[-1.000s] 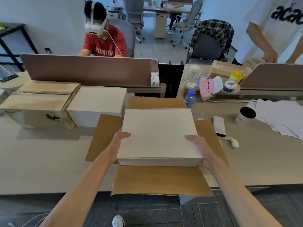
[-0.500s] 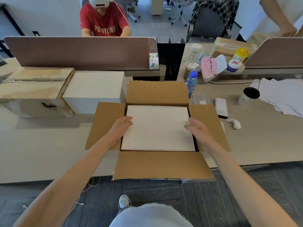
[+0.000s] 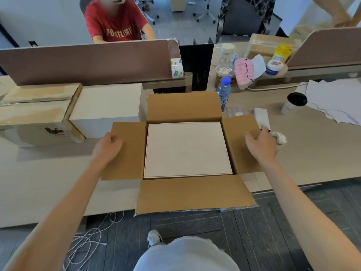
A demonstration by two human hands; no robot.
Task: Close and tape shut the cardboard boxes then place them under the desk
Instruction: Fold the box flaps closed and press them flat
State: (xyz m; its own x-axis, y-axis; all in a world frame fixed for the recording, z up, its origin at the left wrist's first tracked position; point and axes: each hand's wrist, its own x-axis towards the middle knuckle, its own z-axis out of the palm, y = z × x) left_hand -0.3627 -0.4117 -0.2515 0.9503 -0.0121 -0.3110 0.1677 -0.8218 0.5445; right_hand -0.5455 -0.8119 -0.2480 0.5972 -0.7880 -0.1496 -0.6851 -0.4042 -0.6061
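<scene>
Three cardboard boxes [image 3: 193, 194] [image 3: 35, 114] [image 3: 269, 44], two white boxes [image 3: 185, 149] [image 3: 109, 102], one cup [image 3: 295, 102], two hands [image 3: 109, 145] [image 3: 259, 145]

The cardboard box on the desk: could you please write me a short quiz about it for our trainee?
1. True or false: all four flaps of the cardboard box are folded outward.
2. What lies inside it? A) a white box B) a water bottle C) a paper cup
3. Fill in: the crumpled tissue lies beside the ___ hand.
Key: 1 true; 2 A; 3 right hand.
</scene>
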